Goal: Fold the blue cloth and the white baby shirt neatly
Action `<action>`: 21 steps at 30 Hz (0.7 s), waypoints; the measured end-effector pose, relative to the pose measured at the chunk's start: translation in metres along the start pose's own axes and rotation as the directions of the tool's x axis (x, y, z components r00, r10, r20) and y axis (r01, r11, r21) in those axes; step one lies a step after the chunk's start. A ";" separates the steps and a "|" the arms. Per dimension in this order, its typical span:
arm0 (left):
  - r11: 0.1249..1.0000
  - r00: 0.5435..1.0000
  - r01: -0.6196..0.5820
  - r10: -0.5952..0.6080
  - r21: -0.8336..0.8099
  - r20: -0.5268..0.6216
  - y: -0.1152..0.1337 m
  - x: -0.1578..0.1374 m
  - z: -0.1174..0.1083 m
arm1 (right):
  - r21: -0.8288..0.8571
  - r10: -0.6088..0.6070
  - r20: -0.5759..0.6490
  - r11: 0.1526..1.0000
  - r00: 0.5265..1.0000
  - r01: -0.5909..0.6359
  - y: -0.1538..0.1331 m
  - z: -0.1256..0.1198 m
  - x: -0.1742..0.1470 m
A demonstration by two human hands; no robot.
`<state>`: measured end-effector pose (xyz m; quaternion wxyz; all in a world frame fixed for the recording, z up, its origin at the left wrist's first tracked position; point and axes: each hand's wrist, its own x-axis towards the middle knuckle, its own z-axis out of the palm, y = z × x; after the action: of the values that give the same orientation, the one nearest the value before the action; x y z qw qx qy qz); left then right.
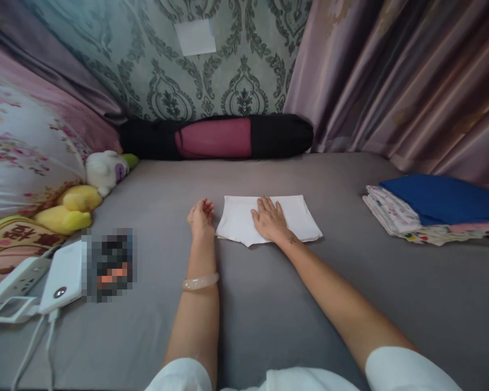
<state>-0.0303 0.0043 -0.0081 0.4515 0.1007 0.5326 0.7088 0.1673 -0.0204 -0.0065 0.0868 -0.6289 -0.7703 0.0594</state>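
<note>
A pair of white shorts (234, 217) lies spread on the grey bed sheet, its straight waist edge facing away from me. Flat on the right half of it rests my right hand (269, 218), palm down with fingers stretched out. My left hand (201, 217) is just left of the shorts, by the sheet, with its fingers curled in and nothing visible in them. A pale bangle (201, 282) circles my left forearm.
Folded cloths (444, 201), blue on top, lie at the right. A long black and red bag (214, 138) lies along the wall. Plush toys (101, 171), a white power bank (64, 277), cables and a power strip (22, 279) sit left, beside a blurred item (113, 266).
</note>
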 end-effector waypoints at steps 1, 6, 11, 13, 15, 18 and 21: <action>1.000 1.000 0.017 -0.017 -0.012 0.009 0.000 0.001 0.000 | 0.000 0.008 0.007 1.000 1.000 -0.008 -0.002 -0.001 0.001; 0.994 0.990 0.094 -0.087 -0.059 0.111 0.003 0.002 -0.002 | 0.023 0.021 0.020 1.000 1.000 -0.021 -0.022 -0.003 0.006; 0.954 0.969 0.221 -0.191 -0.205 0.154 0.007 0.000 -0.004 | 0.038 0.014 -0.025 0.999 1.000 -0.013 -0.037 0.003 0.008; 0.946 0.965 0.242 -0.211 -0.215 0.159 0.009 0.001 -0.006 | 0.028 0.010 -0.055 1.000 0.998 -0.009 -0.037 0.007 0.007; 0.944 0.965 0.241 -0.210 -0.225 0.155 0.011 0.002 -0.008 | 0.020 0.001 -0.079 1.000 0.997 0.001 -0.036 0.009 0.006; 0.945 0.968 0.233 -0.204 -0.230 0.144 0.011 0.004 -0.010 | 0.014 0.004 -0.068 1.000 0.998 -0.003 -0.034 0.010 0.007; 0.953 0.965 0.230 -0.198 -0.196 0.172 0.010 0.007 -0.011 | 0.019 0.023 -0.022 1.000 0.999 -0.022 -0.035 0.008 0.009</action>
<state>-0.0466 0.0016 -0.0065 0.5729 0.0461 0.4250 0.6993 0.1301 -0.0182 -0.0069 0.1007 -0.6373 -0.7616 0.0606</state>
